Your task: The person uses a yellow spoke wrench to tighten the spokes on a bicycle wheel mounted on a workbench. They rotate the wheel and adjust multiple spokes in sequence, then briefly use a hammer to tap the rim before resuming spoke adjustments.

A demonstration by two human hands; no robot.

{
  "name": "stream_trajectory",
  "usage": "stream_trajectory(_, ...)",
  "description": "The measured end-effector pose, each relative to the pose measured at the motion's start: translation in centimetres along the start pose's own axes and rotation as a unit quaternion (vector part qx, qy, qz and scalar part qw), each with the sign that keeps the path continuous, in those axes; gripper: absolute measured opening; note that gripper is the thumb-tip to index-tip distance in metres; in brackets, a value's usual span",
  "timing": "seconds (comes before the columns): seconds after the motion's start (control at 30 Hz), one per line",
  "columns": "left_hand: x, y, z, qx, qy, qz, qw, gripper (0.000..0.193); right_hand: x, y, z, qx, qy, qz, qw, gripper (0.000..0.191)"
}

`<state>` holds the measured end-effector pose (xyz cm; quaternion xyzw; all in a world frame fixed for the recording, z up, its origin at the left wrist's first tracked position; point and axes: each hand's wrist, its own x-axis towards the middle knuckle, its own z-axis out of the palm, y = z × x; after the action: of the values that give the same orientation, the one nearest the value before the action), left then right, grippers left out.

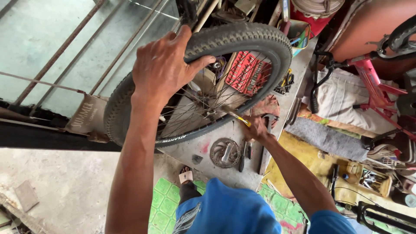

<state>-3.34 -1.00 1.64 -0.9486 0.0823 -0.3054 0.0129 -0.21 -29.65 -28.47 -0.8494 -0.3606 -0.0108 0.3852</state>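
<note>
My left hand [162, 69] grips the top of a black knobby bicycle tyre [242, 37], holding the spoked wheel upright over a grey workbench [195, 149]. The fingers wrap over the tread and the thumb hooks under the rim. My right hand [256, 128] is closed on a yellow-handled tool [237, 116] whose tip points at the wheel hub [212, 113] among the spokes. A toothed chainring with crank [225, 152] lies flat on the bench just below the wheel.
Pliers and hand tools [245, 152] lie on the bench near the chainring. A red plastic crate [248, 71] shows behind the spokes. A red bicycle frame [377, 86] stands at right, a tool tray [370, 180] below it. Green mat [167, 201] lies under my foot.
</note>
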Motion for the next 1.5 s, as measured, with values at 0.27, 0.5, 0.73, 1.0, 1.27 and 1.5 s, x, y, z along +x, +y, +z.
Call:
stream_trajectory(0.27,0.4,-0.7,0.4,-0.026,-0.051,-0.013,0.998,0.076,0.0,-3.2,4.9,0.004,0.156,-0.042,0.987,0.028)
stream_trajectory(0.5,0.6,-0.7,0.5,0.002,0.0,0.001,1.0,0.076,-0.2,-3.4,2.4,0.089,0.111,-0.083,0.986,0.019)
stream_trajectory(0.73,1.0,-0.5,1.0,-0.021,-0.03,0.006,0.999,0.078,-0.3,-3.1,6.9,-0.255,0.179,-0.159,0.937,0.017)
stream_trajectory(1.0,1.0,-1.2,0.6,-0.024,-0.06,-0.022,0.998,0.077,-1.8,-2.9,4.2,0.165,0.038,0.076,0.983,0.031)
stream_trajectory(1.27,1.0,-1.6,1.4,-0.047,-0.1,-0.052,0.993,0.084,1.9,-1.2,4.2,0.019,0.027,0.05,0.998,0.022)
stream_trajectory(1.5,0.9,-2.3,1.3,-0.036,-0.105,-0.055,0.992,0.085,1.4,-0.2,2.2,0.089,0.006,-0.012,0.996,0.012)
